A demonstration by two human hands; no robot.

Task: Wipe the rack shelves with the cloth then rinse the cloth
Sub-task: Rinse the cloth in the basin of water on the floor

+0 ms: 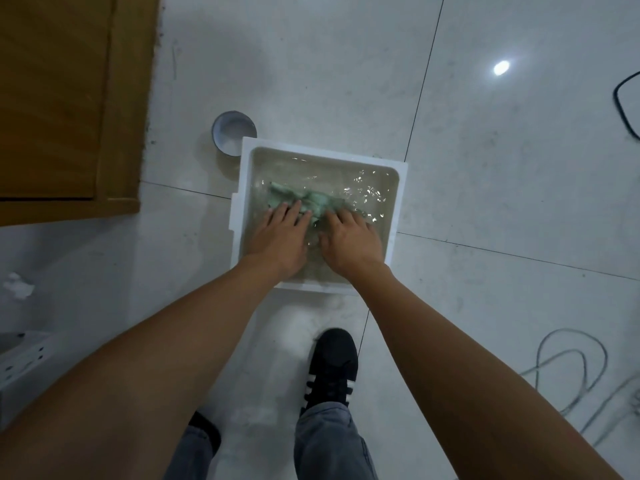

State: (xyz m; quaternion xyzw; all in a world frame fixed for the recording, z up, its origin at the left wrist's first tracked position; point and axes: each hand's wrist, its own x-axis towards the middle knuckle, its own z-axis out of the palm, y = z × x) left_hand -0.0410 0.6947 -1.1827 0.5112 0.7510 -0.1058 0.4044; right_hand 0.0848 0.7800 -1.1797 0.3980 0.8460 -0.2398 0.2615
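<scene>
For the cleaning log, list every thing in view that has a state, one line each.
cloth: crumpled, under water in the tub.
tub: on the floor, holding rippling water.
left hand: in the water, fingers straight, pressing the cloth.
right hand: in the water at the cloth, grip unclear.
tape roll: lying flat on the floor by the tub's far left corner.
grey cable: loosely looped on the floor.

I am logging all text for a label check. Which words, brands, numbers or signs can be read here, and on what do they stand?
None can be read.
The white tub, the tape roll and the cloth show no print.
The black shoe bears only white stripes, no letters.
</scene>
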